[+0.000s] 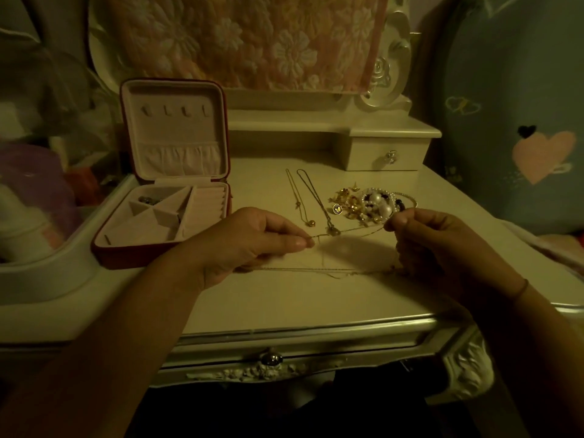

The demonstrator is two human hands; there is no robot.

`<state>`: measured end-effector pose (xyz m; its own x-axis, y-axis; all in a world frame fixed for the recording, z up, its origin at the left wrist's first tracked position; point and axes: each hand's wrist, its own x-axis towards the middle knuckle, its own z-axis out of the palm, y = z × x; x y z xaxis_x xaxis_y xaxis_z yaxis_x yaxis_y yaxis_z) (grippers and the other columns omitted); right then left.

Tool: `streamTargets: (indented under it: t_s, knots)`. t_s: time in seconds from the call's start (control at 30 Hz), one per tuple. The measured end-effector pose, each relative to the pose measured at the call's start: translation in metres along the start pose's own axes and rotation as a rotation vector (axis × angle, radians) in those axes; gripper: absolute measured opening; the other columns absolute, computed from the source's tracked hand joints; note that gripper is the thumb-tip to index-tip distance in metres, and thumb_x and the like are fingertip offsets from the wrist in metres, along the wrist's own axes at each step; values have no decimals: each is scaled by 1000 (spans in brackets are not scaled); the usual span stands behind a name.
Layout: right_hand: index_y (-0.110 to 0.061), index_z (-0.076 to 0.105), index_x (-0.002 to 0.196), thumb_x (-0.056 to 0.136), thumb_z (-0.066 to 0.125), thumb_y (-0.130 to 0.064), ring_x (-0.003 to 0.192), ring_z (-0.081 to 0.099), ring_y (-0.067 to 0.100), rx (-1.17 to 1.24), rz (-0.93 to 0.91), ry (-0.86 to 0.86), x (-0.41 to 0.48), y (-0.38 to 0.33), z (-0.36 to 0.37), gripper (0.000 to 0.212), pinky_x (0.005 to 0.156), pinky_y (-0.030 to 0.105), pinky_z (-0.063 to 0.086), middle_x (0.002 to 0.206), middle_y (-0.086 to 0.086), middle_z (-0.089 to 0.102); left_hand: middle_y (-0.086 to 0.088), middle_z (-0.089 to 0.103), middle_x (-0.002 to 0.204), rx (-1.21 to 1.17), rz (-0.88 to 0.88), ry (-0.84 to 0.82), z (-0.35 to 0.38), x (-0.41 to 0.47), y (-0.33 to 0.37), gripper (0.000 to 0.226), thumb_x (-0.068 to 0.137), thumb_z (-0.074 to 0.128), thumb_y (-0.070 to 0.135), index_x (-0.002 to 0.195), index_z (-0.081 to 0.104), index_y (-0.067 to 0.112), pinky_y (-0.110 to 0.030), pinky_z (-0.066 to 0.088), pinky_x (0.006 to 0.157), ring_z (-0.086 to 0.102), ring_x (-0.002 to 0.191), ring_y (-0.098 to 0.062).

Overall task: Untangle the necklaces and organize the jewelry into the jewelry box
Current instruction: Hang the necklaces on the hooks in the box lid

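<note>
Both hands, left and right, pinch a thin gold chain taut above the counter.

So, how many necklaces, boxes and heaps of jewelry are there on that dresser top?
Laid-out necklaces: 2
Held thin chain, pinched between left hand and right hand, possibly more than one strand: 1
Open jewelry box: 1
Mixed heap of loose jewelry, too jumbled to count: 1
Total: 5
</note>
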<state>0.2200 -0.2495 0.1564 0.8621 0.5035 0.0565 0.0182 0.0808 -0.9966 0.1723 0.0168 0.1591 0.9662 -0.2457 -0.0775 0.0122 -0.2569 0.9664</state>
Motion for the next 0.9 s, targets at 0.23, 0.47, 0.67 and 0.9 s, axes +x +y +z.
streamTargets:
  t_s: [0.23,0.47,0.67,0.9]
  knots:
    - [-20,73,93,48,89,-42,42,28,7,147,15,-52,-1,2,-7,52,42,21,19,56,-3,47,5,30,47,-162,58,2,-3,2,-1,19,73,65,31,83,76,20,-25,7,42,17,38,-7]
    - [-17,73,77,60,79,-32,47,37,10,-246,-5,22,-8,-5,8,24,40,14,35,71,-2,69,7,31,44,-266,98,4,0,2,3,15,75,61,25,77,74,19,-23,7,41,19,35,-4]
    - [-13,66,73,78,63,-31,50,43,12,-99,-54,-38,-10,-8,15,19,45,19,41,58,1,50,-3,58,66,-312,83,-52,3,4,0,17,81,55,24,87,65,11,-16,16,35,30,34,-4]
    - [-14,53,80,91,36,-19,76,60,11,260,-98,-91,-1,-23,27,21,69,24,51,89,3,64,-15,69,94,-268,24,-196,5,6,-3,25,89,46,25,95,60,6,-22,11,36,22,31,-2]
